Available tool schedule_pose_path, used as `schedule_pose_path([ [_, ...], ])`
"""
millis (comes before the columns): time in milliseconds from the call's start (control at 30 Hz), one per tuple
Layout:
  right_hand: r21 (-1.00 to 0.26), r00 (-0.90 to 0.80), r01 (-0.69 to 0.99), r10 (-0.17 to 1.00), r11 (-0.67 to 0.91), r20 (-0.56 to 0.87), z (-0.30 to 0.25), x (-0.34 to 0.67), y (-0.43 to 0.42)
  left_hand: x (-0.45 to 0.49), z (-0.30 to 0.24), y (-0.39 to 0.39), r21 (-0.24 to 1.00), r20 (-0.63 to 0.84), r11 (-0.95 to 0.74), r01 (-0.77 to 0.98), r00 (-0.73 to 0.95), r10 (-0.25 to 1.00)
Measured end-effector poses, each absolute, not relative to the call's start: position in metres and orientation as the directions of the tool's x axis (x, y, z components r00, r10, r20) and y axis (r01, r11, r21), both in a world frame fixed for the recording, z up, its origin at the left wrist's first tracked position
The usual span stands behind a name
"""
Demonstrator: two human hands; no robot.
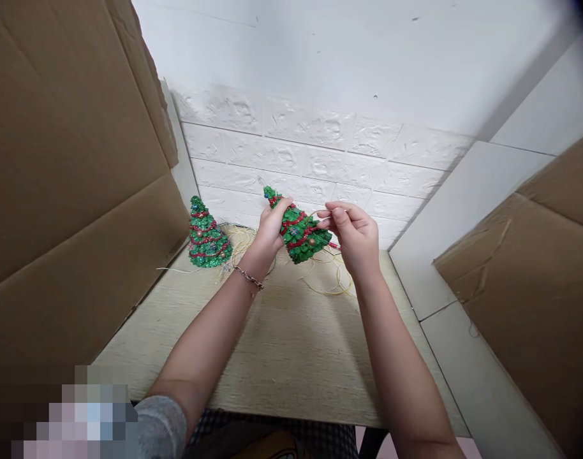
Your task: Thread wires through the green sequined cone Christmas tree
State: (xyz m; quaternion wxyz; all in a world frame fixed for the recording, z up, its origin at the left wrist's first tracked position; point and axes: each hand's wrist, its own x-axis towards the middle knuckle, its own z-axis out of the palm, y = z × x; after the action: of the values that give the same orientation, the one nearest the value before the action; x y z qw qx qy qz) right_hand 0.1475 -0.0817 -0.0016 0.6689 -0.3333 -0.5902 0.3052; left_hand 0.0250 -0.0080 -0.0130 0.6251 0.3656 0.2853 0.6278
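Observation:
A small green Christmas tree figurine [298, 233], decorated with red garland and coloured dots, is tilted in the air above the table. My left hand [273, 223] is wrapped around its upper part, the tip pointing up and left. At the tree's lower right side, my right hand [353, 233] pinches a thin yellowish wire [319, 211] between thumb and forefinger. One end of this wire runs to the tree. Upright on the table at the left stands a second, similar Christmas tree figurine [209, 237].
Loose yellow and white wires [337, 290] lie in coils on the wooden table [291, 357], behind and below my hands. Cardboard sheets [81, 159] wall off the left side, with more cardboard [525, 255] at the right. A white brick-patterned wall [310, 127] closes the back.

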Motion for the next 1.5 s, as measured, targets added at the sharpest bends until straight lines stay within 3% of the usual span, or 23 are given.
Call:
schedule_pose_path([
  [133, -0.637, 0.194, 0.392, 0.617, 0.664, 0.762, -0.004, 0.151, -0.082, 0.027, -0.015, -0.008, 0.822, 0.077, -0.017, -0.569, 0.082, 0.994],
  [233, -0.426, 0.101, 0.626, 0.474, 0.653, 0.875, -0.005, 0.151, -0.082, 0.029, -0.014, -0.009, 0.823, 0.086, -0.023, -0.568, 0.084, 0.993],
  [300, -0.387, 0.029, 0.656, 0.491, 0.648, 0.871, -0.006, 0.15, -0.081, 0.029, -0.014, -0.009, 0.819, 0.096, -0.033, -0.572, 0.081, 0.992],
  [400, -0.443, -0.047, 0.656, 0.618, 0.612, 0.784, -0.008, 0.15, -0.079, 0.029, -0.015, -0.008, 0.817, 0.107, -0.046, -0.575, 0.073, 0.992],
  [567, -0.552, 0.084, 0.724, 0.742, 0.413, 0.665, -0.009, 0.153, -0.077, 0.029, -0.017, -0.005, 0.829, 0.114, -0.069, -0.555, 0.047, 0.992],
  [733, -0.567, -0.027, 0.68, 0.789, 0.465, 0.614, -0.01, 0.151, -0.076, 0.032, -0.017, -0.007, 0.826, 0.156, -0.106, -0.554, 0.045, 0.987],
  [900, -0.573, 0.054, 0.687, 0.755, 0.447, 0.654, -0.015, 0.152, -0.072, 0.032, -0.013, -0.01, 0.825, 0.167, -0.118, -0.552, 0.039, 0.985],
  [967, -0.636, 0.083, 0.619, 0.767, 0.461, 0.636, -0.015, 0.152, -0.071, 0.031, -0.013, -0.011, 0.831, 0.167, -0.12, -0.544, 0.039, 0.985],
  [1100, -0.836, 0.169, 0.327, 0.843, 0.44, 0.51, -0.012, 0.15, -0.073, 0.028, -0.013, -0.01, 0.834, 0.154, -0.113, -0.54, 0.031, 0.988],
  [1200, -0.884, 0.173, 0.184, 0.871, 0.43, 0.46, -0.007, 0.148, -0.075, 0.027, -0.012, -0.01, 0.833, 0.153, -0.115, -0.54, 0.025, 0.988],
  [1367, -0.915, 0.1, 0.081, 0.91, 0.395, 0.402, -0.003, 0.152, -0.076, 0.027, -0.01, -0.012, 0.851, 0.149, -0.105, -0.514, 0.045, 0.988],
  [1500, -0.943, 0.045, 0.115, 0.946, 0.313, 0.32, -0.003, 0.156, -0.076, 0.029, -0.013, -0.011, 0.849, 0.182, -0.131, -0.512, 0.05, 0.982],
])
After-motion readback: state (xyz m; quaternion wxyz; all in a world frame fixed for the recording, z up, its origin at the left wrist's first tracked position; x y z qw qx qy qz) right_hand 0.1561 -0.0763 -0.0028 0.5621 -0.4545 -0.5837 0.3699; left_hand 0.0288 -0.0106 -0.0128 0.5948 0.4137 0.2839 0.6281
